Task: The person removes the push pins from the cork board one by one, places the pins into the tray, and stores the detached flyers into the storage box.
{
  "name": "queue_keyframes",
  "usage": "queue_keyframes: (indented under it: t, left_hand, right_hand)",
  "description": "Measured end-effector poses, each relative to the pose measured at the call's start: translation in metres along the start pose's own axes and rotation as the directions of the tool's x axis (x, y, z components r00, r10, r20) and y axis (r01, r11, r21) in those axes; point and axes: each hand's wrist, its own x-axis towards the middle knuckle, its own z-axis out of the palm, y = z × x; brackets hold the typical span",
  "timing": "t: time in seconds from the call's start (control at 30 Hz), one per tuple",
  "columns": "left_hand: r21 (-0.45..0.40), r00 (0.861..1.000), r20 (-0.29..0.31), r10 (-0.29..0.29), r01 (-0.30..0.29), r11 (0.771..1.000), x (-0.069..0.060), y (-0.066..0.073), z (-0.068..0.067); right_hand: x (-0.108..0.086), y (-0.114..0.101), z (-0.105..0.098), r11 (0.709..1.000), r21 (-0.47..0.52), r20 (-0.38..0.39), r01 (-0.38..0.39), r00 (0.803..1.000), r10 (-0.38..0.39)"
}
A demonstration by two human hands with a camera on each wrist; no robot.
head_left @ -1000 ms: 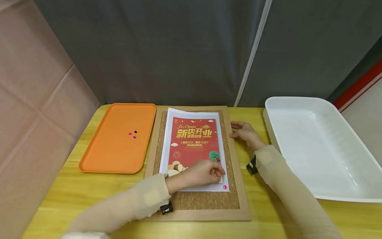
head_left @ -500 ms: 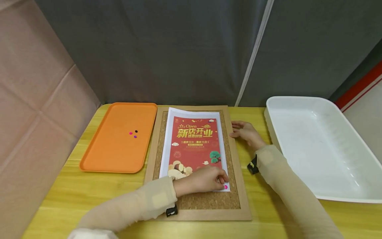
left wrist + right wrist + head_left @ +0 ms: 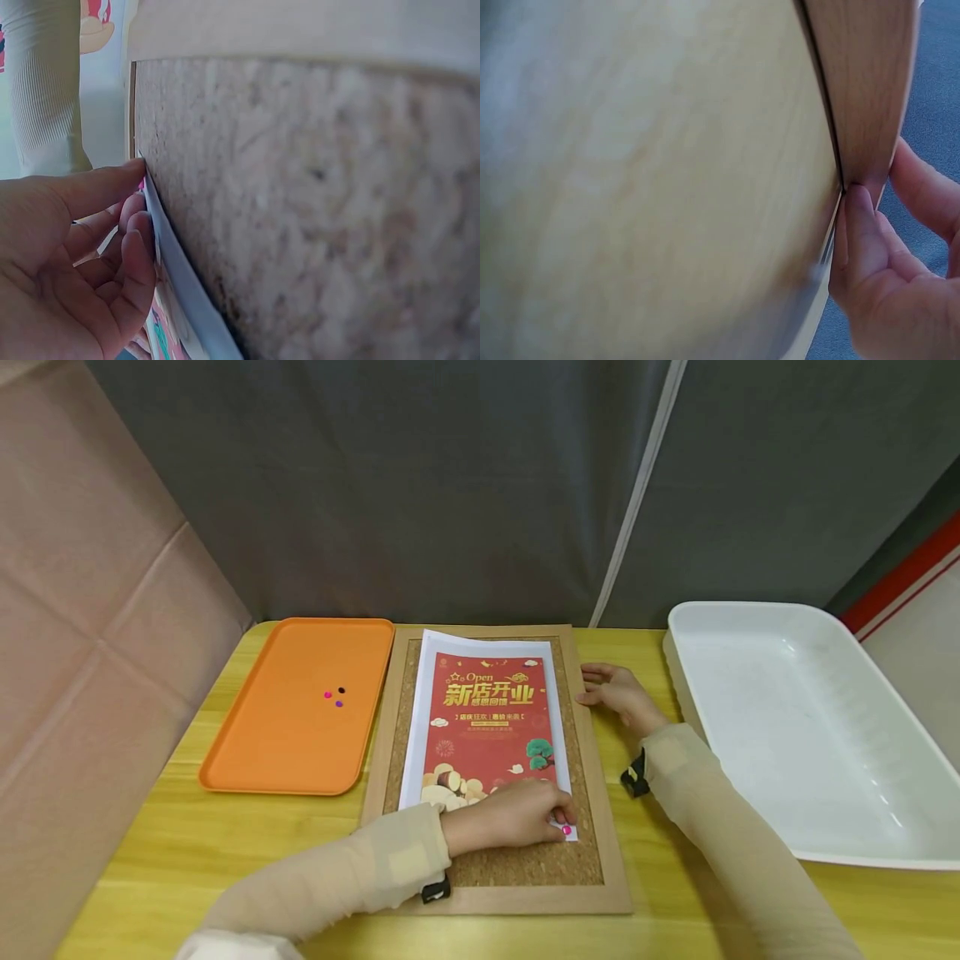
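Yellow wood-grain table (image 3: pixel 165 843), dark grey curtain (image 3: pixel 390 493) right behind it, pinkish cloth (image 3: pixel 90 552) alongside; left hand (image 3: pixel 513 814) pinches a pink pushpin (image 3: pixel 566 831), right hand (image 3: pixel 618 695) grips the corkboard (image 3: pixel 517 868).

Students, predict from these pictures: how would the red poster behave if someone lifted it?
The red poster would probably feel light and floppy: its edge looks thin in the left wrist view. The pink pin at its lower right corner might hold that corner back.
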Motion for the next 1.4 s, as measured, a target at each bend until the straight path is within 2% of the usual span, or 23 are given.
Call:
queue_keyframes:
  t: [0.23, 0.83, 1.13, 1.4]
  left_hand:
    - [0.008, 0.999, 0.024, 0.028, -0.028, 1.000, 0.0017, -0.0001, -0.0008]
    - [0.058, 1.000, 0.026, -0.001, -0.001, 0.998, 0.0036, 0.0043, -0.0019]
    - [0.014, 0.998, 0.063, 0.019, -0.020, 1.000, 0.0055, 0.0033, -0.0038]
    - [0.056, 0.997, 0.078, 0.015, -0.019, 0.998, 0.0066, 0.0038, -0.0023]
  right_hand:
    - [-0.0009, 0.0001, 0.0002, 1.000, 0.001, -0.006, -0.013, 1.000, 0.013]
    - [0.0006, 0.0006, 0.0002, 1.000, 0.010, -0.006, 0.003, 1.000, -0.003]
    - [-0.0007, -0.0011, 0.0004, 1.000, 0.001, -0.007, -0.007, 1.000, 0.007]
    - [-0.0014, -0.0020, -0.0001, 1.000, 0.010, -0.004, -0.007, 1.000, 0.007]
